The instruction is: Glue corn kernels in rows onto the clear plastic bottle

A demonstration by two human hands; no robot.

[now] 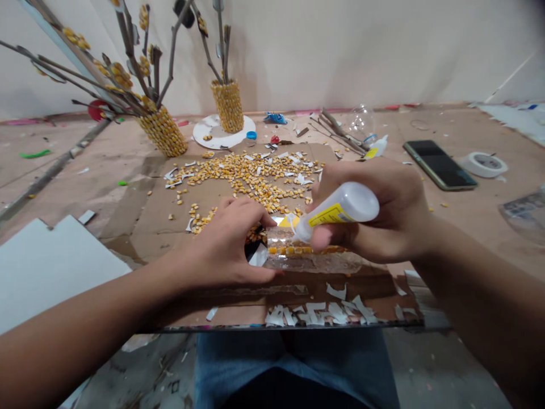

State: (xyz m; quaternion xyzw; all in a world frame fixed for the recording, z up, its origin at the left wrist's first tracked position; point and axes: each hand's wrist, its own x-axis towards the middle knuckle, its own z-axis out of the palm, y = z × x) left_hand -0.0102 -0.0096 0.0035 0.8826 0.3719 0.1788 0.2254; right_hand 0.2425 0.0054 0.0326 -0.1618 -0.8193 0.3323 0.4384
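My right hand [385,213] grips a small white glue bottle [340,211] with a yellow label, nozzle pointing left and down at a clear plastic bottle [315,257] lying on its side. A row of corn kernels [293,250] sticks to that bottle. My left hand [225,244] rests on the bottle's left end, fingers curled over it, steadying it. Both sit on a brown cardboard sheet [162,216] across my lap. Loose corn kernels [247,173] lie scattered on the cardboard beyond my hands.
Two kernel-covered vases with twigs stand at the back: one tilted [164,132], one upright [229,105] on a white plate. A phone [438,165], a tape roll [485,164], another glue bottle [377,147], loose twigs [338,132], white board [38,267] and paper scraps [319,312] lie around.
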